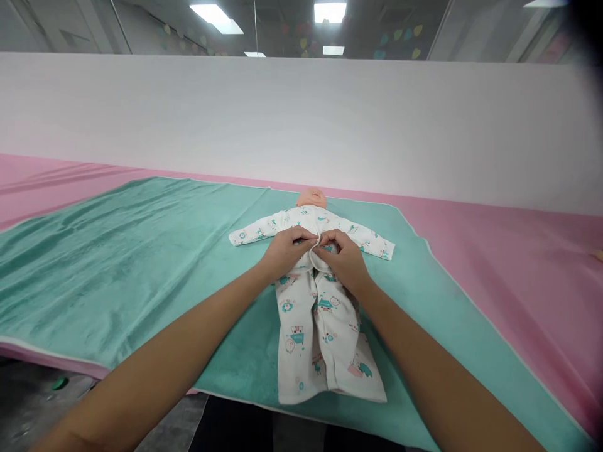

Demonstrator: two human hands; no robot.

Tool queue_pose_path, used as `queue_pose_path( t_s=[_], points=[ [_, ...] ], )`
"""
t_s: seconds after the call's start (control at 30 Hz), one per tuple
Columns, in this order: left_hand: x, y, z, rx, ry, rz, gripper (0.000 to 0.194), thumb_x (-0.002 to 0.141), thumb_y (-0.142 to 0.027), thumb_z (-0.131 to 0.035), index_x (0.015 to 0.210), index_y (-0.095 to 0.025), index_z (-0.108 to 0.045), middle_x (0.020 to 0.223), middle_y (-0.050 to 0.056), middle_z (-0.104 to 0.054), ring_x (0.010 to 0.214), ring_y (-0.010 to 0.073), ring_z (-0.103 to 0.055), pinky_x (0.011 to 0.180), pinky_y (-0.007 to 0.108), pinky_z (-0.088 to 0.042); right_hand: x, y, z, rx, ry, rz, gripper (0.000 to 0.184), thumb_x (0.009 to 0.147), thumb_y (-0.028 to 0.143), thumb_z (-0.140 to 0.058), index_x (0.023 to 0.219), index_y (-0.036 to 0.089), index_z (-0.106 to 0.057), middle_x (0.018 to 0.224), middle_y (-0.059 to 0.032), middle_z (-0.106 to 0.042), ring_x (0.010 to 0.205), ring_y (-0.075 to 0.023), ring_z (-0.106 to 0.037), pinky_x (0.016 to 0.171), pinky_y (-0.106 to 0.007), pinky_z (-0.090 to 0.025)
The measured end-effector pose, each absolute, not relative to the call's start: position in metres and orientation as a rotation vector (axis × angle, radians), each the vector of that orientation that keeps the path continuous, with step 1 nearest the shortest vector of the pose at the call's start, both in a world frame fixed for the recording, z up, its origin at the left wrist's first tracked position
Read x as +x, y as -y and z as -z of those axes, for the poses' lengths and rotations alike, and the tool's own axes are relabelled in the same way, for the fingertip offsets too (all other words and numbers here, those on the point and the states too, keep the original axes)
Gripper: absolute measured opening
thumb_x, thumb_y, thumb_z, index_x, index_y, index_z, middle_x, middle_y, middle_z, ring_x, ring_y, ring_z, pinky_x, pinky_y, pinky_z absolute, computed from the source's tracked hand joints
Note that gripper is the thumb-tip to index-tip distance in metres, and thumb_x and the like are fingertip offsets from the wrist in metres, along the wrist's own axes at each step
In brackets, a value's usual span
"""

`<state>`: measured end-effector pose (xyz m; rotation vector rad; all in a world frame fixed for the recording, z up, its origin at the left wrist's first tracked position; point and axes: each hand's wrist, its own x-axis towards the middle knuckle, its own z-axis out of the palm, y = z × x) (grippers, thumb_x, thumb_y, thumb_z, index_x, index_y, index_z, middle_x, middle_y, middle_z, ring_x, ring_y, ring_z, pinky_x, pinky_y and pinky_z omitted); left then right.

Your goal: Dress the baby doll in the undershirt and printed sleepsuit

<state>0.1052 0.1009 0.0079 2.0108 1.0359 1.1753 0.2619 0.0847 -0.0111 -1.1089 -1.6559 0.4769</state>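
Note:
A baby doll (311, 198) lies on its back, its head toward the wall, dressed in a white printed jacket (301, 216) with both sleeves spread out sideways. White printed trousers (296, 339) reach down from under the jacket toward me. At the jacket's front opening, my left hand (289, 250) pinches one edge from the left. My right hand (343, 256) pinches the edge from the right, its fingertips close to those of the left. Whatever fastener is between the fingertips is too small and covered to make out.
A green blanket (155, 263) lies under the doll, over a pink cover (509, 270). Behind stands a white wall (301, 119) with glass above it. A round green object (59, 383) is on the grey floor at lower left.

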Motion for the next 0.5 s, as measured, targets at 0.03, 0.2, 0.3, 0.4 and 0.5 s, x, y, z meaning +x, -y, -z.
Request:
queue_pose_path(
  t_s=[0.03,0.2,0.3,0.4,0.5],
  points=[
    [0.1054,-0.1006,-0.0081,2.035,-1.031,-1.172,0.016,0.08,-0.028,-0.052,0.083,-0.021,-0.066,0.087,0.0,-0.064,0.084,0.0143,-0.058,0.076,0.026,-0.045,0.2622,-0.0853,0.0116,-1.115,1.645,-0.489,0.011,0.071,0.029,-0.057,0.076,0.021,-0.052,0.087,0.0001,-0.058,0.084,-0.0154,-0.051,0.077,-0.029,-0.039],
    [0.1086,-0.0993,-0.0066,2.13,-1.063,-1.208,0.016,0.076,-0.02,-0.054,0.087,-0.02,-0.065,0.087,0.002,-0.062,0.083,0.0148,-0.057,0.077,0.027,-0.046,0.2625,-0.0882,0.0133,-1.123,1.62,-0.522,0.014,0.07,0.029,-0.056,0.071,0.02,-0.046,0.085,-0.0005,-0.057,0.079,-0.0148,-0.05,0.072,-0.028,-0.038],
    [0.1099,-0.0999,-0.0039,2.19,-1.092,-1.232,0.02,0.075,-0.015,-0.051,0.087,-0.02,-0.066,0.085,0.001,-0.061,0.082,0.0144,-0.057,0.076,0.027,-0.045,0.2625,-0.0892,0.0137,-1.122,1.618,-0.533,0.015,0.069,0.028,-0.057,0.07,0.02,-0.044,0.085,-0.0003,-0.057,0.08,-0.0148,-0.05,0.073,-0.028,-0.038],
    [0.1099,-0.101,-0.0014,2.234,-1.124,-1.248,0.023,0.074,-0.013,-0.049,0.088,-0.02,-0.066,0.086,0.001,-0.062,0.082,0.0141,-0.057,0.076,0.026,-0.044,0.2622,-0.0894,0.0141,-1.1,1.615,-0.548,0.015,0.069,0.028,-0.057,0.07,0.02,-0.044,0.085,0.0,-0.058,0.082,-0.0148,-0.051,0.076,-0.029,-0.038],
    [0.11,-0.1006,-0.0003,2.212,-1.176,-1.269,0.025,0.072,-0.013,-0.051,0.091,-0.019,-0.065,0.083,0.001,-0.062,0.079,0.0131,-0.056,0.075,0.025,-0.044,0.2616,-0.0884,0.0136,-1.084,1.616,-0.566,0.013,0.069,0.027,-0.055,0.07,0.02,-0.044,0.085,-0.0003,-0.058,0.082,-0.0151,-0.051,0.078,-0.03,-0.038]
  ],
)
